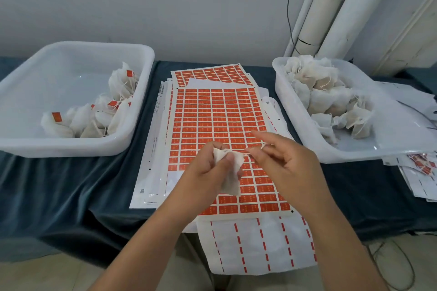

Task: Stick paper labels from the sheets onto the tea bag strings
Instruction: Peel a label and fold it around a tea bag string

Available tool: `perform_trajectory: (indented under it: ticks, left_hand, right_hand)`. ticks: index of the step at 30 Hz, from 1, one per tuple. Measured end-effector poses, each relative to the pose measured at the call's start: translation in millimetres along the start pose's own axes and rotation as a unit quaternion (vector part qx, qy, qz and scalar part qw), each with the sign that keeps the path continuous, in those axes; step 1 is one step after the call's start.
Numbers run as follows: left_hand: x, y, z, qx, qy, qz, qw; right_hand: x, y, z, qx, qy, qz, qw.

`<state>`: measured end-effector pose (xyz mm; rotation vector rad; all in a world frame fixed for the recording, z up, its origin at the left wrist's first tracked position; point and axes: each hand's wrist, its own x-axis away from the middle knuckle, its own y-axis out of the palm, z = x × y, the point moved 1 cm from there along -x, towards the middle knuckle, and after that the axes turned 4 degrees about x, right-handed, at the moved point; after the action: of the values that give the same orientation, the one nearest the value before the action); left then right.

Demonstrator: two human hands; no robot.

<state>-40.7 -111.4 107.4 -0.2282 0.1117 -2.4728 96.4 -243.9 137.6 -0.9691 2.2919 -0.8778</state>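
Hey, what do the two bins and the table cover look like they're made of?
Left bin and right bin: likely translucent white plastic, glossy, judging by highlights on the walls. Table cover: probably soft dark-blue fabric, draping in folds.

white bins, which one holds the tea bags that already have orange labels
The bin on the person's left: its tea bags carry orange labels, while the unlabelled bags heaped in the right bin show none.
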Motion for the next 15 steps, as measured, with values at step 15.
perform_trajectory:
  ticks: [15]
  left_hand:
    - [1, 3, 4, -0.059, 0.080, -0.026, 0.995]
  right_hand:
    - [5, 18, 11, -0.322, 0.162, -0.116, 0.926]
